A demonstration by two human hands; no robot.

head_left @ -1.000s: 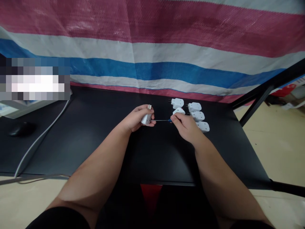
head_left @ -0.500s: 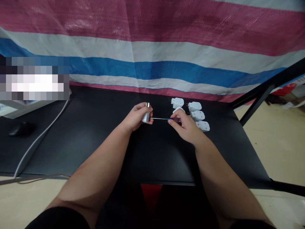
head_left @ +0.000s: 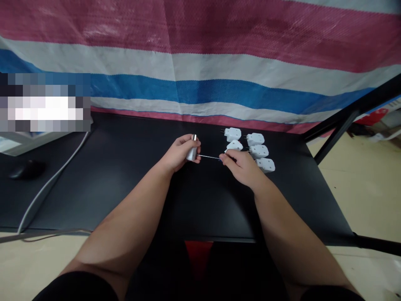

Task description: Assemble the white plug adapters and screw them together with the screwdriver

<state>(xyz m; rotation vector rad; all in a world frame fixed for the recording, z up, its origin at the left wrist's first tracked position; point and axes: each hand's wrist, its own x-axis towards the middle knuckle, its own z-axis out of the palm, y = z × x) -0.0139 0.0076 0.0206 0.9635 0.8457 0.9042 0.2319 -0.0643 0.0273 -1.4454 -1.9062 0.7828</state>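
Observation:
My left hand (head_left: 181,152) is closed around a white plug adapter (head_left: 191,154) with shiny metal prongs showing at its top. In my right hand (head_left: 240,166) is a screwdriver (head_left: 208,157), its thin metal shaft pointing left and its tip at the side of the held adapter. My fingers cover most of the handle. Just beyond the right hand lies a white plug adapter (head_left: 234,145), partly hidden by the fingers. Several more stand close by, among them a far one (head_left: 233,133) and a near one (head_left: 265,164) beside my right wrist.
Both forearms extend over the black table (head_left: 125,179). A grey cable (head_left: 52,182) runs down its left side, near a black mouse (head_left: 27,169) and a blurred-out device. A striped plastic sheet (head_left: 200,67) hangs behind. A black metal frame (head_left: 338,129) stands at the right.
The fingers of my right hand have turned and shifted over the screwdriver handle, which shows less now. My left hand keeps the adapter in the same place.

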